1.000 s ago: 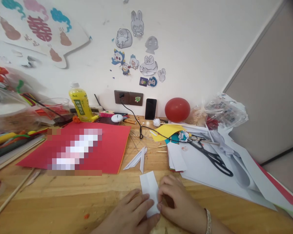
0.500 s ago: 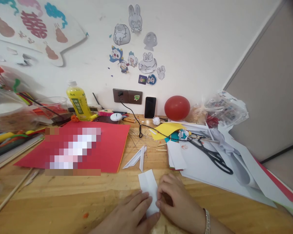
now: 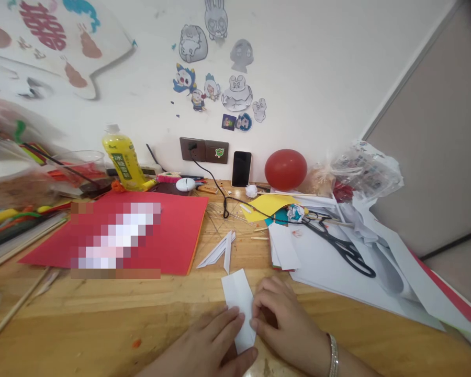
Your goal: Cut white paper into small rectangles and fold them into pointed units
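A white paper strip (image 3: 237, 287) with a lengthwise crease lies on the wooden table, tilted slightly, directly in front of me. My left hand (image 3: 212, 340) holds it down, fingers across its left side and thumb at its near end. At the strip's right edge, my right hand (image 3: 284, 319) pinches the paper between curled fingers and thumb. Just beyond the strip, narrow folded white paper pieces (image 3: 220, 251) form a pointed shape. A small stack of white paper slips (image 3: 283, 248) sits past my right hand.
Red paper (image 3: 176, 230) covers the left middle of the table. Black-handled scissors (image 3: 339, 246) rest on white sheets (image 3: 322, 283) at right. Along the wall stand a yellow drink bottle (image 3: 122, 159), a phone (image 3: 242, 168) and a red balloon (image 3: 286, 169). A black cable (image 3: 212, 180) trails down.
The view has tilted slightly downward, so the wall items sit higher. Both hands stay on the paper strip in nearly the same position.
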A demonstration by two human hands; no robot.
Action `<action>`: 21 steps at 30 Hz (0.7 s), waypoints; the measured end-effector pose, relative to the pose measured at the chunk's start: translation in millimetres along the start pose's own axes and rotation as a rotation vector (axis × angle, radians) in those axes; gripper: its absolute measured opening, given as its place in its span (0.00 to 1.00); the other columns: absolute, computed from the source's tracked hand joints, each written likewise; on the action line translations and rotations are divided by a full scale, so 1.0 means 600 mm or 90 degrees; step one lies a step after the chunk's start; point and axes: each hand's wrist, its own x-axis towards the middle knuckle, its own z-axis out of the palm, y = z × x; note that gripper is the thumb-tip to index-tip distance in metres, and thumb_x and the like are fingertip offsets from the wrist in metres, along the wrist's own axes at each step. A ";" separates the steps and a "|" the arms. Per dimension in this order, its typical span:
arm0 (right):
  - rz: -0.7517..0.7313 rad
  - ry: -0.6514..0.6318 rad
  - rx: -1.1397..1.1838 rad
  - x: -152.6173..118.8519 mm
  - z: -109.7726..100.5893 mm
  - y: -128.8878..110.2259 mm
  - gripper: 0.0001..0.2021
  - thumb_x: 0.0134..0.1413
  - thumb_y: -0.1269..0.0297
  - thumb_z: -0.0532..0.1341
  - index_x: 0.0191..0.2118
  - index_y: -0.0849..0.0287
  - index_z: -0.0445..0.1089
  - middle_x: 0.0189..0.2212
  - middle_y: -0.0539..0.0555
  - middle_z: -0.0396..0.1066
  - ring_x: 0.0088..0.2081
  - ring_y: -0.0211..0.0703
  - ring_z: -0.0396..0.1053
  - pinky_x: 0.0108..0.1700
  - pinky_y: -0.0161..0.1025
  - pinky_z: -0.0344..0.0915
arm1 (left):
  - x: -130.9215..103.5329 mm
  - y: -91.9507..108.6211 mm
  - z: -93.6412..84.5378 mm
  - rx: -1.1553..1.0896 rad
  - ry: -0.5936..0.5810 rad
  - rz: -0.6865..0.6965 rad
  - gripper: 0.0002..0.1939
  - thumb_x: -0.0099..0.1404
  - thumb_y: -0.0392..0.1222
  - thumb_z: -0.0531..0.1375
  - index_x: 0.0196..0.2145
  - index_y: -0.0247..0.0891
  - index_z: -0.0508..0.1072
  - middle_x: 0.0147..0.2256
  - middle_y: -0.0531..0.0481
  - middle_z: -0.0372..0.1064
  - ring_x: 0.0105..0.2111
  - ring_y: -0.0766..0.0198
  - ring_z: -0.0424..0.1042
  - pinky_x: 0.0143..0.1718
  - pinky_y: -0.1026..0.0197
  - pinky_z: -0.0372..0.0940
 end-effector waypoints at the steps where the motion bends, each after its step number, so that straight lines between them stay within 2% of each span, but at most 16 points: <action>1: 0.001 0.000 0.002 0.000 0.000 0.000 0.10 0.42 0.80 0.64 0.25 0.60 0.64 0.28 0.48 0.62 0.35 0.42 0.60 0.39 0.39 0.56 | 0.004 0.000 -0.009 -0.002 -0.056 -0.004 0.13 0.70 0.43 0.50 0.48 0.48 0.70 0.45 0.50 0.73 0.46 0.60 0.70 0.45 0.61 0.63; 5: -0.001 0.007 0.001 -0.001 0.003 0.003 0.10 0.43 0.79 0.64 0.25 0.60 0.64 0.28 0.48 0.62 0.35 0.42 0.60 0.37 0.39 0.55 | 0.016 0.002 -0.025 -0.008 -0.056 -0.021 0.14 0.70 0.40 0.48 0.44 0.45 0.73 0.44 0.50 0.74 0.45 0.60 0.70 0.47 0.60 0.63; 9: -0.001 0.013 0.000 -0.004 0.006 0.005 0.10 0.44 0.78 0.64 0.26 0.59 0.64 0.28 0.48 0.63 0.35 0.42 0.61 0.38 0.40 0.56 | 0.015 0.002 -0.021 -0.012 -0.060 -0.016 0.13 0.70 0.41 0.49 0.45 0.45 0.72 0.42 0.51 0.75 0.44 0.61 0.71 0.47 0.59 0.63; 15: -0.006 0.016 -0.005 -0.003 0.006 0.003 0.10 0.44 0.79 0.63 0.26 0.59 0.63 0.29 0.49 0.63 0.36 0.42 0.61 0.38 0.40 0.56 | 0.009 0.003 -0.020 -0.009 -0.107 -0.009 0.15 0.70 0.41 0.49 0.51 0.44 0.69 0.46 0.48 0.73 0.47 0.59 0.69 0.49 0.57 0.61; 21: -0.011 0.014 -0.013 -0.005 0.007 0.003 0.09 0.44 0.79 0.62 0.27 0.58 0.63 0.30 0.49 0.63 0.36 0.42 0.61 0.39 0.41 0.56 | 0.003 0.004 -0.007 -0.011 -0.081 -0.027 0.13 0.69 0.44 0.51 0.48 0.47 0.70 0.44 0.49 0.73 0.46 0.60 0.69 0.50 0.57 0.61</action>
